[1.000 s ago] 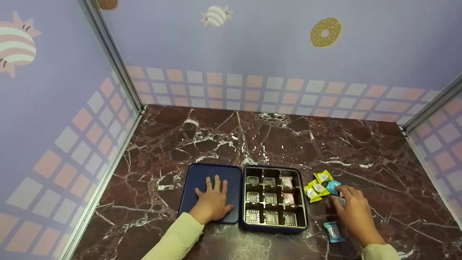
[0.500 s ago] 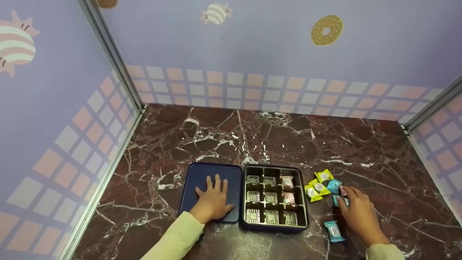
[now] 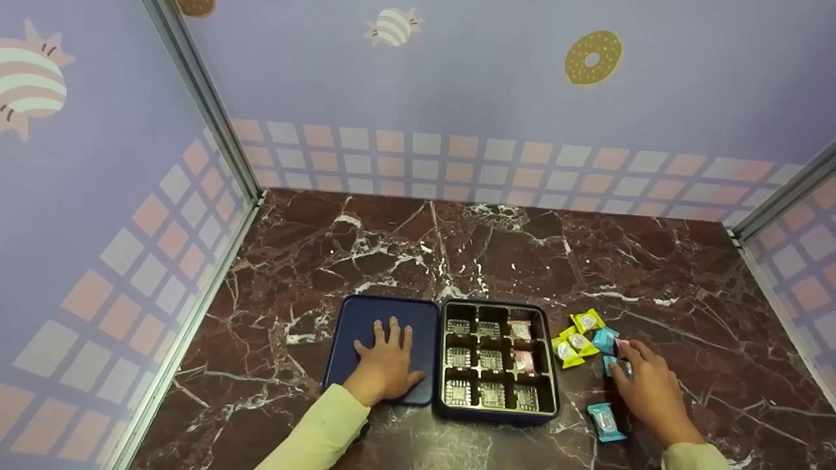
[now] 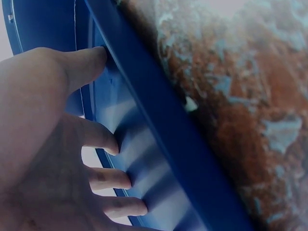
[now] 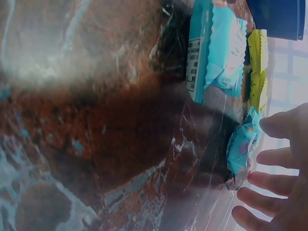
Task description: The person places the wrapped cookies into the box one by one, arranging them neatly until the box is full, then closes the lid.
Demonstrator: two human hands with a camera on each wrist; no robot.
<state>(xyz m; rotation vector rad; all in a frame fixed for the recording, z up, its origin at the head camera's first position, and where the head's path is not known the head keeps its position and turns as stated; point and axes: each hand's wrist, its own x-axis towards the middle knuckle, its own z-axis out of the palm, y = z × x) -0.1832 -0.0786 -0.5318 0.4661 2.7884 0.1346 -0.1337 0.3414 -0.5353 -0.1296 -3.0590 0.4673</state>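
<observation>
My left hand [image 3: 384, 365] rests spread on a dark blue lid [image 3: 356, 326], fingertips pressing its surface in the left wrist view. Beside the lid stands a square box [image 3: 557, 385] with a nine-compartment tray; two pink-wrapped candies [image 3: 524, 361] sit in the top and middle compartments of its right column. To the right of the box my right hand [image 3: 653, 391] reaches low over loose candies. Its forefinger is at a pink candy [image 3: 622, 344], partly hidden, and its thumb lies by a blue candy [image 3: 610, 364]. In the right wrist view its fingers are apart beside blue and pink wrappers [image 5: 240, 149].
Several yellow candies [image 3: 568, 352] and another blue candy [image 3: 605, 340] lie just right of the box. One more blue candy [image 3: 606, 422] lies nearer the front. Patterned panels [image 3: 418, 156] border the marble-look surface [image 3: 405, 254] at the back and sides.
My right hand has shifted slightly right and down, uncovering more of the blue candy by its thumb and the pink one by its forefinger. The left hand has stayed on the lid.
</observation>
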